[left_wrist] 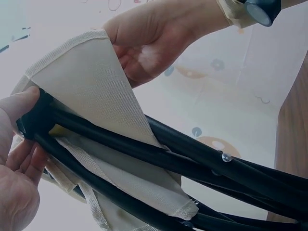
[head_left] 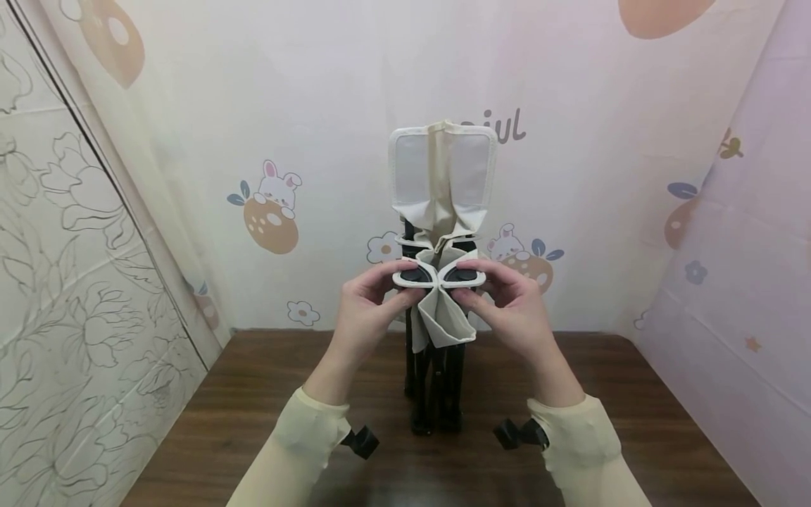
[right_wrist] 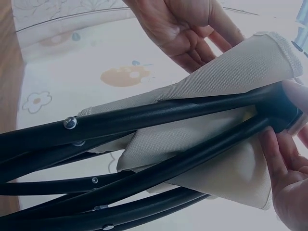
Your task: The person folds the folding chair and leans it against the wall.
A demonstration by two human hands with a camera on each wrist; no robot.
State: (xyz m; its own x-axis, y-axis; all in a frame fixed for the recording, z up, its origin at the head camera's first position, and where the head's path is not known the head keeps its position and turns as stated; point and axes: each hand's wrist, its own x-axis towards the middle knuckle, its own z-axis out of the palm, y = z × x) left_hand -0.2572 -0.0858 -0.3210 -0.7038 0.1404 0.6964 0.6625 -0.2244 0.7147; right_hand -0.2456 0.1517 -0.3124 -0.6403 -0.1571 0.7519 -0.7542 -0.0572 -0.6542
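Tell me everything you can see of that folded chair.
The chair stands upright, folded narrow, on the brown table. Its black, tubular legs look metal and are bunched together, with shiny rivets. The cream, woven-looking fabric has stitched edges and creased folds; the taller back part has two pale panels. The left hand and right hand each grip one black front end.

The right hand (right_wrist: pixel 291 192) pinches the black end (right_wrist: pixel 278 113) of some long bars (right_wrist: pixel 144 115). Pale cloth (right_wrist: pixel 240 67) folds beside the grip. Past the cloth is the left hand (right_wrist: pixel 183 31).
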